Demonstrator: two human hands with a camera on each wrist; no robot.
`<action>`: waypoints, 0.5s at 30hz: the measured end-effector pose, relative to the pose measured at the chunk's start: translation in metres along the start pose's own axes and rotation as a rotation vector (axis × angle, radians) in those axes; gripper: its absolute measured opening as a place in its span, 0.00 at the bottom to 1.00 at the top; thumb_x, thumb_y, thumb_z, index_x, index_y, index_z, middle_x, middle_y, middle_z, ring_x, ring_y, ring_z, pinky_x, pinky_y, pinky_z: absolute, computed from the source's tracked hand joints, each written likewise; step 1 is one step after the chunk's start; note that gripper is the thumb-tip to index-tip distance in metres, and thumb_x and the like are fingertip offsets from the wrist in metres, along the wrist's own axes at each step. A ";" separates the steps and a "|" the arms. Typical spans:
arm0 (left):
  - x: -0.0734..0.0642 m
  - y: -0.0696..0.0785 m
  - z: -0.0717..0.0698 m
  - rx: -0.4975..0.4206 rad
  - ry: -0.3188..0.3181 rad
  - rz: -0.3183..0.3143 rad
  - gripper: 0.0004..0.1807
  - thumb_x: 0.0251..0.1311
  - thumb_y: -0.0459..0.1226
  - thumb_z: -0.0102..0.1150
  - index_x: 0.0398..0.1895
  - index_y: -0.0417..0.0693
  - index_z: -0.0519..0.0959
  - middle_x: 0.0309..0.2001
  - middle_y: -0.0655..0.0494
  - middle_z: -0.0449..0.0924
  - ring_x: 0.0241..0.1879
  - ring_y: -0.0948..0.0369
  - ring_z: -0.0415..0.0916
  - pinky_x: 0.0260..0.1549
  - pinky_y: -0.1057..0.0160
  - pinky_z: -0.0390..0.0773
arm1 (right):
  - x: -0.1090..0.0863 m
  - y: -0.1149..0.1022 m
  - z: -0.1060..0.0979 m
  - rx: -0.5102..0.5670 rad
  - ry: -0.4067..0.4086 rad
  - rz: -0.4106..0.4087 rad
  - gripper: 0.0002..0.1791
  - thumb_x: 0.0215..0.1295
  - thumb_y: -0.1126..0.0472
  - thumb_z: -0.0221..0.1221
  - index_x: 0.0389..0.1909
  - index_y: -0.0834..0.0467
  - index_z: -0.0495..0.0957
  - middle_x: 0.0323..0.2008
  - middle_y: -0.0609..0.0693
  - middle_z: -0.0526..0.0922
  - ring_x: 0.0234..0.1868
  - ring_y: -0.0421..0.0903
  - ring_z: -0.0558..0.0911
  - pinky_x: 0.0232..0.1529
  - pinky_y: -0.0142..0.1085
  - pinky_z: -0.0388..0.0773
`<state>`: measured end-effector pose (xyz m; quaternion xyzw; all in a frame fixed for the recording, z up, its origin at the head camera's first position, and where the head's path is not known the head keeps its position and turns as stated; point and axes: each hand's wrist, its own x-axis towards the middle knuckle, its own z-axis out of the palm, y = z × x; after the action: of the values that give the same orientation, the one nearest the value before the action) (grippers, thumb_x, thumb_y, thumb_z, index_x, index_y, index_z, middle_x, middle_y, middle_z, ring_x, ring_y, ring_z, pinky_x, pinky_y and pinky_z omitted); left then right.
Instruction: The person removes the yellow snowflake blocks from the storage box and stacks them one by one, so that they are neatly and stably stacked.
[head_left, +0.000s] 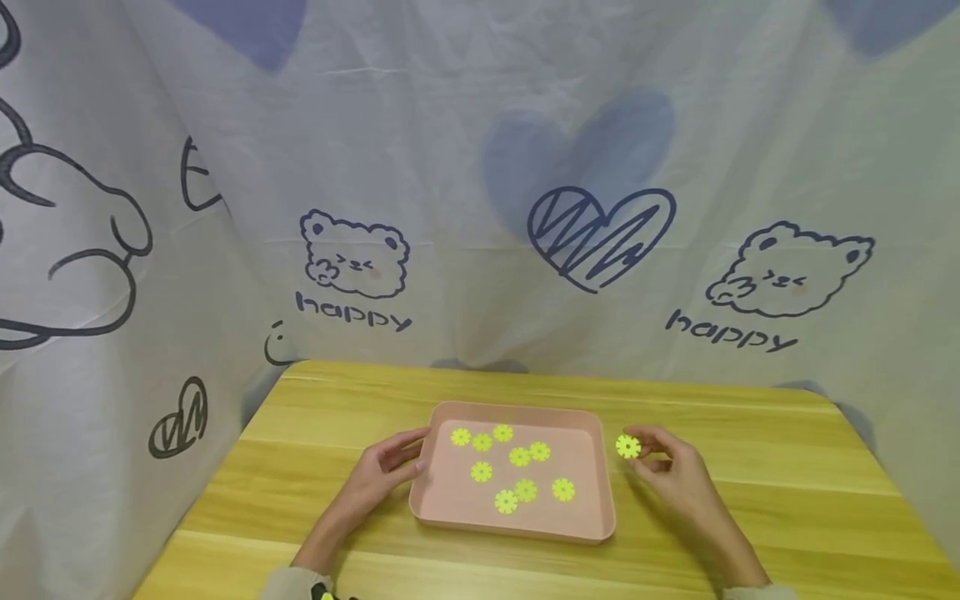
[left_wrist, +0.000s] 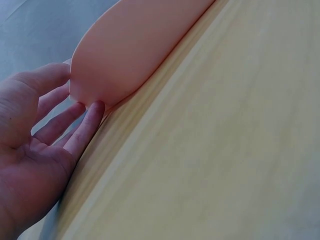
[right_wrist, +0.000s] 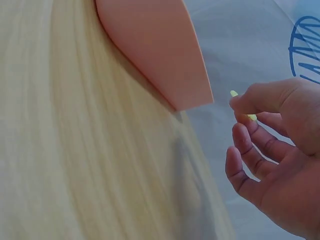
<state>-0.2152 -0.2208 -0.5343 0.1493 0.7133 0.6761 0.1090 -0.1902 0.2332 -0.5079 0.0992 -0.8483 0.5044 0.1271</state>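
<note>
A pink rectangular tray (head_left: pixel 540 525) lies on the table with several yellow-green notched building discs (head_left: pixel 482 472) scattered inside, some overlapping. My left hand (head_left: pixel 378 471) holds the tray's left end. In the left wrist view its thumb and fingertips (left_wrist: pixel 97 107) touch the tray's rim and outer wall. Just beyond the tray's right end, my right hand (head_left: pixel 675 471) pinches one more disc (head_left: pixel 627 447) between thumb and index finger. That disc faces the head camera and appears edge-on in the right wrist view, mostly covered by the thumb; the other fingers are loosely bent.
The wooden table (head_left: pixel 360 567) has a wood-grain top and rounded far corners. A white curtain (head_left: pixel 450 167) printed with hearts, bears and lettering hangs behind the table and along its left side.
</note>
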 end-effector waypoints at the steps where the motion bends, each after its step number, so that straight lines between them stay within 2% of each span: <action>1: 0.000 0.000 0.000 0.001 -0.002 0.002 0.30 0.71 0.30 0.61 0.74 0.38 0.67 0.74 0.39 0.65 0.72 0.41 0.63 0.62 0.62 0.75 | 0.000 0.001 0.000 -0.008 -0.008 0.026 0.21 0.59 0.77 0.68 0.53 0.65 0.82 0.39 0.54 0.83 0.40 0.42 0.79 0.39 0.30 0.85; 4: 0.000 -0.002 -0.002 0.001 -0.005 0.008 0.30 0.70 0.31 0.62 0.74 0.38 0.68 0.74 0.39 0.65 0.72 0.41 0.63 0.62 0.62 0.75 | -0.001 0.006 0.002 -0.018 -0.034 0.100 0.20 0.59 0.74 0.68 0.53 0.64 0.82 0.37 0.53 0.81 0.39 0.45 0.79 0.36 0.30 0.83; 7: 0.000 -0.004 -0.003 -0.005 -0.001 0.004 0.30 0.70 0.31 0.62 0.74 0.39 0.68 0.74 0.40 0.65 0.72 0.42 0.63 0.63 0.62 0.75 | -0.003 0.010 0.003 -0.012 -0.064 0.124 0.20 0.58 0.73 0.69 0.52 0.64 0.83 0.36 0.53 0.81 0.38 0.45 0.78 0.32 0.30 0.80; 15: 0.002 -0.004 -0.001 -0.005 0.018 -0.010 0.30 0.70 0.31 0.63 0.73 0.38 0.69 0.73 0.41 0.66 0.72 0.43 0.64 0.63 0.62 0.75 | -0.007 0.014 -0.003 -0.074 -0.096 0.108 0.20 0.54 0.74 0.72 0.50 0.65 0.84 0.33 0.50 0.80 0.36 0.44 0.77 0.36 0.32 0.79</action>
<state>-0.2176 -0.2216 -0.5385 0.1393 0.7133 0.6786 0.1061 -0.1878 0.2426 -0.5203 0.0725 -0.8756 0.4734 0.0622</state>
